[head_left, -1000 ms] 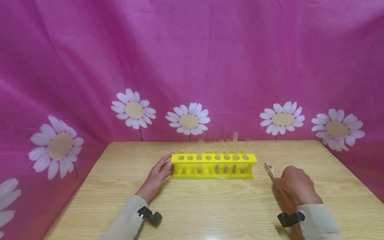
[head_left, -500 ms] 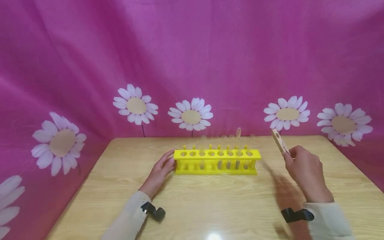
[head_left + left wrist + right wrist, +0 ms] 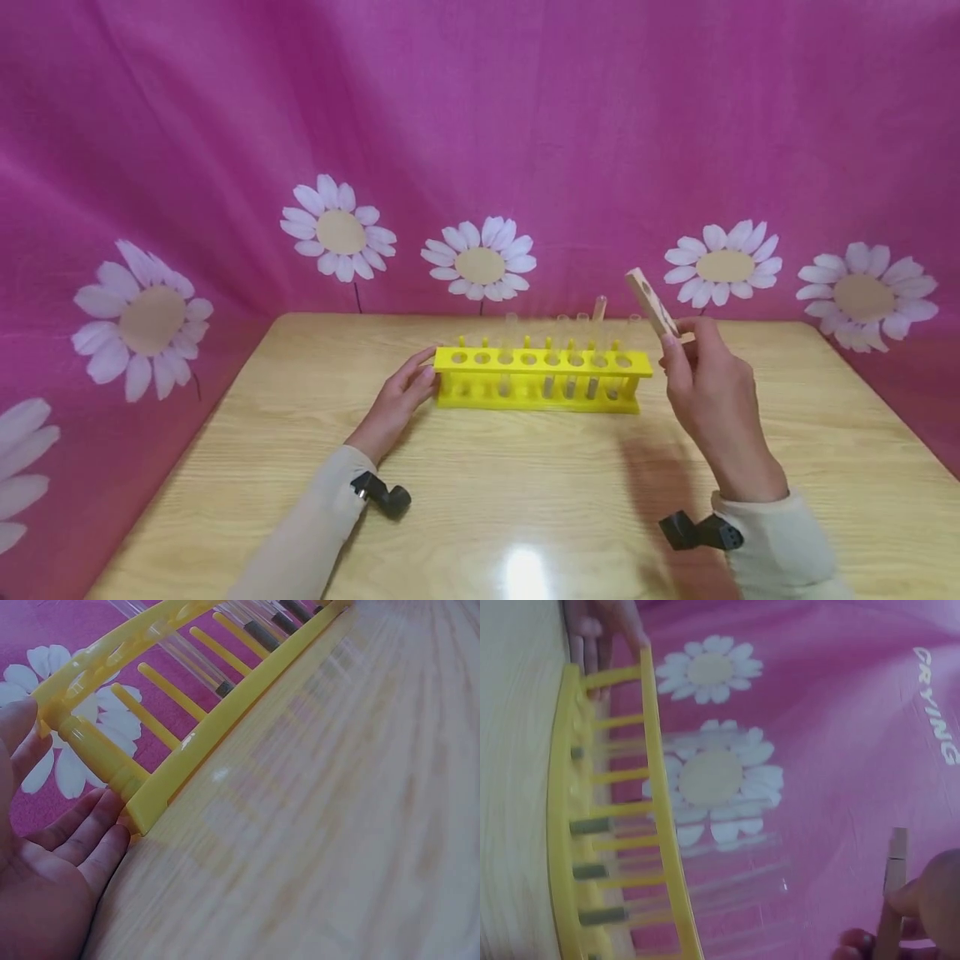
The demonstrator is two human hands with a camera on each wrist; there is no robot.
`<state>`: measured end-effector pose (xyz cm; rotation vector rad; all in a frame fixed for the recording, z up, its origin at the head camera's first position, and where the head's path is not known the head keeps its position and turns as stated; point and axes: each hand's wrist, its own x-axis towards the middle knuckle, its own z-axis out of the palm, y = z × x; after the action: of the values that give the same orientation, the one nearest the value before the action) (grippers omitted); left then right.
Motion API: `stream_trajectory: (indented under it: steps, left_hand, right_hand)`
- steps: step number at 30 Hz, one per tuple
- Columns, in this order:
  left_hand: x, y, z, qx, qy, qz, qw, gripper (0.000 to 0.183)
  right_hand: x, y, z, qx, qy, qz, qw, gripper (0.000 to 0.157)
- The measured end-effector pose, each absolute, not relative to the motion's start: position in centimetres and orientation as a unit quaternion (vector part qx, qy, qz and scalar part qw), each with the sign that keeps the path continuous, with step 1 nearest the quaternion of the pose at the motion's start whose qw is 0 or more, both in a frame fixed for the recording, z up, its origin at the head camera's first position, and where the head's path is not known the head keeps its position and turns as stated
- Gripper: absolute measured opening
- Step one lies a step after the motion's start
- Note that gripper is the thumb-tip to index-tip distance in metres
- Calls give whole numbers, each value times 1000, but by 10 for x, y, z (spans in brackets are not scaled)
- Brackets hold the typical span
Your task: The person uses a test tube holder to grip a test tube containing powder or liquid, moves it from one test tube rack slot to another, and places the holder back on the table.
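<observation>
A yellow test tube rack (image 3: 537, 403) stands across the middle of the table, holding several clear test tubes (image 3: 511, 330) upright. Dark grey contents (image 3: 261, 635) fill the bottoms of the tubes. My left hand (image 3: 397, 400) rests against the rack's left end, its fairly straight fingertips (image 3: 112, 840) at the base and others at the upper plate. My right hand (image 3: 712, 392) pinches a wooden test tube holder (image 3: 651, 302), raised in the air right of the rack. The holder's tip points up and left, apart from the tubes, and its lower end is hidden in the hand.
The pale wooden table (image 3: 480, 483) reaches back to a pink curtain (image 3: 480, 125) printed with white flowers. Short yellow pegs (image 3: 169, 690) rise from the rack's base. Each sleeve has a black camera mount (image 3: 382, 493) at the wrist.
My right hand has lifted the wooden test tube holder from low over the table, then brought it left toward the rack. The left hand stays at the rack's end; the head view has tilted slightly downward.
</observation>
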<state>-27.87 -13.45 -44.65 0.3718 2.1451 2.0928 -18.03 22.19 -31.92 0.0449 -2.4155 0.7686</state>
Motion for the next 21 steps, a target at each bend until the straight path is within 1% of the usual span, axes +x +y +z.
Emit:
stream_trajectory:
  steps: [3,7,11,18,21]
  left_hand:
    - [-279,-137,-444,120,708,692,76,53]
    - [-273,-138,-434,115,713,686,93,54]
    - [-264,-136,-423,114,720,679,90,54]
    - [-279,-140,-449,123,731,669,55,61]
    - [-280,-138,-450,123,729,671,57,63]
  right_hand:
    - [-182,212,-320,28,-907,291,303,25]
    - [-184,202,-319,35,-911,298,284,29]
    - [-186,195,-316,40,-917,296,265,29]
    - [-191,181,-314,73,-920,294,247,21]
    - [-193,174,-314,83,-925,293,226,19]
